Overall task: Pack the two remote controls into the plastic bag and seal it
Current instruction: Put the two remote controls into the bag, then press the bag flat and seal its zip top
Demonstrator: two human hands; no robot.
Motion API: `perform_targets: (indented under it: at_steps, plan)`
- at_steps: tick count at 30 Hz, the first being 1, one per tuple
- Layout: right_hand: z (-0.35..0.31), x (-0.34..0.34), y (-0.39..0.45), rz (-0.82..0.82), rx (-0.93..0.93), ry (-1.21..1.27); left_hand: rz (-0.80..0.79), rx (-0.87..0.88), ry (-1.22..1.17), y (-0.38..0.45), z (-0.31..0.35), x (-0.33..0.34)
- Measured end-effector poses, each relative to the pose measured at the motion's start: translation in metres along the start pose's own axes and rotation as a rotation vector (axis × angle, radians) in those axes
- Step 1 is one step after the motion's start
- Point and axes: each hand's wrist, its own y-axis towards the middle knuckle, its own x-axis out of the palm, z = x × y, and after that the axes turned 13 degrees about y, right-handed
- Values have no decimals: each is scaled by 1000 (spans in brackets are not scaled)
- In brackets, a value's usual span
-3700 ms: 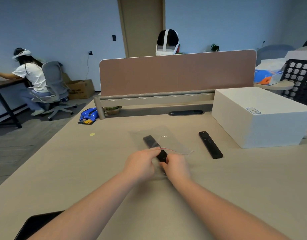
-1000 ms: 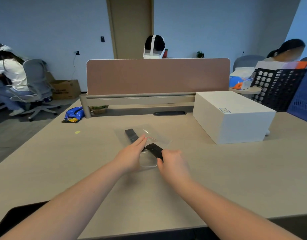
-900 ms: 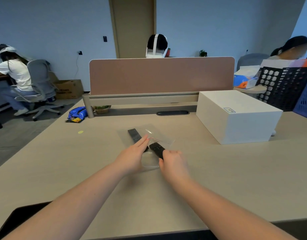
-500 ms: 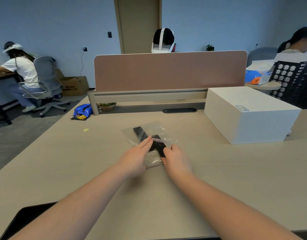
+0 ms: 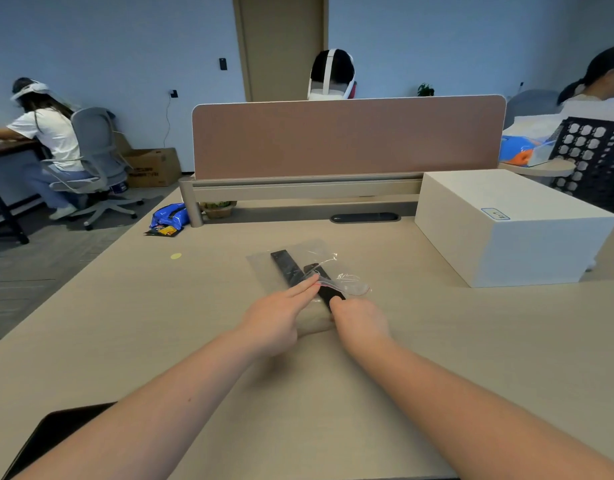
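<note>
A clear plastic bag (image 5: pixel 260 265) with a red-lined mouth lies flat on the beige table (image 5: pixel 125 323). One black remote (image 5: pixel 285 266) lies inside it, slanting away to the left. A second black remote (image 5: pixel 324 287) is partly through the bag's mouth, its far end under the plastic. My left hand (image 5: pixel 276 315) pinches the near lip of the bag with fingers stretched forward. My right hand (image 5: pixel 359 318) grips the near end of the second remote.
A white box (image 5: pixel 506 226) stands at the right of the table. A brown divider screen (image 5: pixel 347 136) runs across the back. A blue snack packet (image 5: pixel 168 218) lies far left. People sit at the left and right. A dark object (image 5: pixel 52 434) is at the near left edge.
My right hand has pushed the second remote farther into the bag, beside the first. My left hand has stayed on the bag's mouth. Earlier that remote lay on the table to the right.
</note>
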Motion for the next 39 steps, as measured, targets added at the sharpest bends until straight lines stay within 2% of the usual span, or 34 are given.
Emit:
perform_targets:
  at_steps: [7,15,24,27,30,33,36,39]
  plan:
    - [7,-2,6,-39,-14,5,18,-15,-28,2,-5,4]
    - [2,7,15,-60,104,7,0,-9,-36,3,-10,12]
    - [7,7,18,-89,111,44,-24,-6,-9,4,-11,15]
    - [17,1,13,15,26,126,-16,-2,28,2,-13,15]
    - [32,-7,8,239,-51,233,-13,5,47,-3,-17,21]
    - [41,-14,8,376,-40,348,20,50,118,-11,-20,27]
    - [48,-16,11,191,0,343,52,95,191,-16,-23,27]
    - [54,-8,18,33,-52,195,233,158,314,-18,-26,27]
